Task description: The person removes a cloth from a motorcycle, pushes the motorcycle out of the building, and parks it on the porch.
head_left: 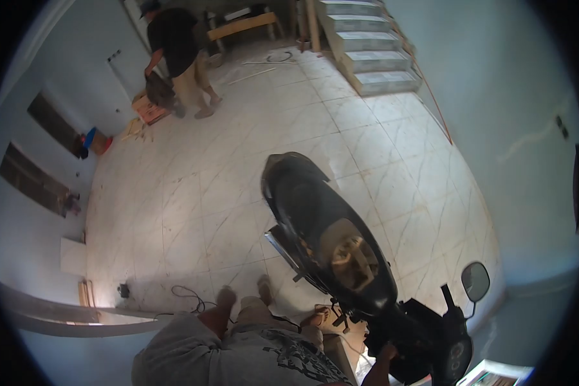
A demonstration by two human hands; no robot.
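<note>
A black scooter [341,238] stands on the tiled floor just to my right, its seat end pointing away from me. My right hand [388,353] is at its front part, below the handlebar, with fingers curled in; whatever they grip is hidden. On the scooter's footwell and seat area lies a brownish, shiny patch [350,254]. My left hand [226,296] hangs low beside my body, away from the scooter, small and blurred. A round mirror [475,282] rises from the handlebar.
Another person [174,58] stands at the back left, holding a dark bag [159,90] beside a cardboard box [149,109]. Tiled stairs [373,48] rise at the back right. A black cable [190,296] lies on the floor at left. A wooden bench [241,26] stands at the far wall.
</note>
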